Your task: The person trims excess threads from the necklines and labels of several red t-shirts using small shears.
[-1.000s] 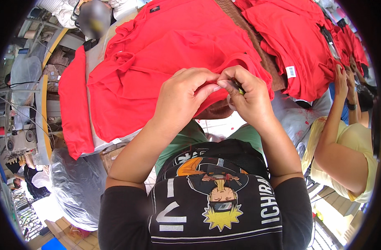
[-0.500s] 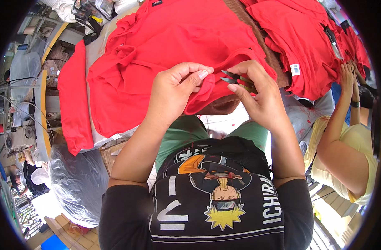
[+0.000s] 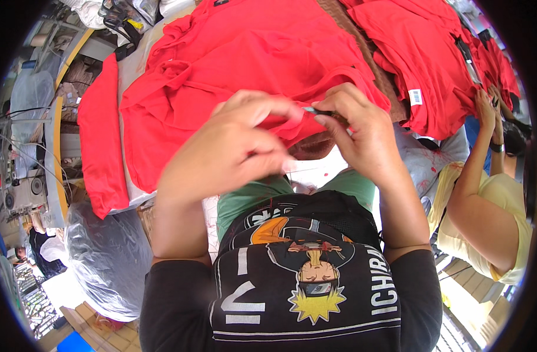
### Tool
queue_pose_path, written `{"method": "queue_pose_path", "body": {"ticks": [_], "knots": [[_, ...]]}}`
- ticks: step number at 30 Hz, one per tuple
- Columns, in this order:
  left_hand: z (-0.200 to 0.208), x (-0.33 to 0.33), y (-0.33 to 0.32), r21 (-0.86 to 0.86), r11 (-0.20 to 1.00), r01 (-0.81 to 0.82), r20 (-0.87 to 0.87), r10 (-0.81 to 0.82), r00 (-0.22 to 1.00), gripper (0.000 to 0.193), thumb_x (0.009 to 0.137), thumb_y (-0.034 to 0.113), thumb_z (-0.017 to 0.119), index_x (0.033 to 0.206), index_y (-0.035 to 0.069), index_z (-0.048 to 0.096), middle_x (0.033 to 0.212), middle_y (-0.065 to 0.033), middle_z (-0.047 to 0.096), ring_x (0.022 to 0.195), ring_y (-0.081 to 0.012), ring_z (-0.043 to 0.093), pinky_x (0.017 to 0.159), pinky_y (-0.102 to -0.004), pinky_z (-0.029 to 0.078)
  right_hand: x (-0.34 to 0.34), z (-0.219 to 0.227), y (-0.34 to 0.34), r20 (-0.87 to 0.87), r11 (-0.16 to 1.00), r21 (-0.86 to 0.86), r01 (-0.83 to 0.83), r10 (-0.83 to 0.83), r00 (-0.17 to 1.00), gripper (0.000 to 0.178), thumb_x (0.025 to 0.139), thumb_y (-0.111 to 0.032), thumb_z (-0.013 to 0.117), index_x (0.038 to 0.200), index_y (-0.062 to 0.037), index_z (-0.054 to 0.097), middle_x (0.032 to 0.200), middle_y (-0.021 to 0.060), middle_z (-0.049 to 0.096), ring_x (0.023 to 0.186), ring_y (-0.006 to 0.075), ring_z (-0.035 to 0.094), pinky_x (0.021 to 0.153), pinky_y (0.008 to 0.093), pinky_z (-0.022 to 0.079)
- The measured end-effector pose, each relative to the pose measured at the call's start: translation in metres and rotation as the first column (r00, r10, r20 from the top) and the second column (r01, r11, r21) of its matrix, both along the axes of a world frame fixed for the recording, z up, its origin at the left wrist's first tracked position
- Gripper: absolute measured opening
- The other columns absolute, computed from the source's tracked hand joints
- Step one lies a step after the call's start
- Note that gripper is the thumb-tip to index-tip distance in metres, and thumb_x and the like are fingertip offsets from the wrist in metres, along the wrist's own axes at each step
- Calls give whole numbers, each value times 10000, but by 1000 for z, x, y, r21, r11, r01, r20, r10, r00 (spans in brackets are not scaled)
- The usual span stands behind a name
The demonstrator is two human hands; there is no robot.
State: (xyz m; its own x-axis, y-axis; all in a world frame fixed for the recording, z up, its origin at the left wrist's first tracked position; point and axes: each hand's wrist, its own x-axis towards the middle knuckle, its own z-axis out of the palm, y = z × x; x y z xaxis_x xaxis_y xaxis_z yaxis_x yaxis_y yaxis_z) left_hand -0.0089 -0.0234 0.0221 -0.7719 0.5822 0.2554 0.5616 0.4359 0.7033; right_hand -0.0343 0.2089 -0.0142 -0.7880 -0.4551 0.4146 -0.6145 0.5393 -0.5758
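Note:
A large red garment (image 3: 251, 53) lies spread over the table, its near edge bunched by my hands. My right hand (image 3: 365, 135) is closed around small thread snips (image 3: 316, 110), whose dark blades point left; the palm hides most of their handle. My left hand (image 3: 236, 141), smeared by motion, has its thumb and fingers apart and appears to hold nothing. It is just left of the snips' tip, in front of the garment's near edge.
More red garments (image 3: 409, 53), one with a white label (image 3: 415, 97), are heaped at the right. A co-worker's hands (image 3: 490, 111) touch that heap's edge. A folded red strip (image 3: 104, 141) lies at the left, near a plastic-wrapped bundle (image 3: 107, 258) and a sewing machine (image 3: 25, 196).
My left hand has let go of the garment's edge, spread its fingers and moved a little toward me. The snips' blades, apart before, now appear together.

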Motion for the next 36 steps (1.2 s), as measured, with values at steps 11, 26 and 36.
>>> {"method": "queue_pose_path", "body": {"ticks": [11, 26, 36], "knots": [[-18, 8, 7, 31, 937, -348, 178, 337, 924, 202, 859, 87, 661, 1038, 2, 618, 931, -116, 654, 859, -211, 647, 781, -295, 501, -10, 2, 1, 237, 987, -163, 19, 20, 971, 384, 719, 30, 697, 1084, -76, 639, 923, 95, 628, 833, 220, 643, 730, 309, 513], [-58, 29, 53, 356, 905, -232, -252, 332, 909, 328, 702, -74, 727, 971, 44, 581, 1023, -127, 566, 841, -205, 617, 682, -306, 497, -4, -14, -5, 87, 909, -400, 118, -90, 992, 264, 674, 72, 714, 887, -38, 603, 775, 3, 591, 679, 63, 533, 624, 211, 459], [-51, 16, 54, 392, 855, -341, -159, 428, 890, 457, 766, -14, 740, 1187, 6, 562, 1167, -141, 515, 729, -112, 569, 625, -238, 454, 2, -9, -4, 141, 928, -357, 110, -63, 988, 250, 699, 41, 743, 895, -30, 605, 758, 19, 581, 682, 67, 546, 620, 214, 459]]}}
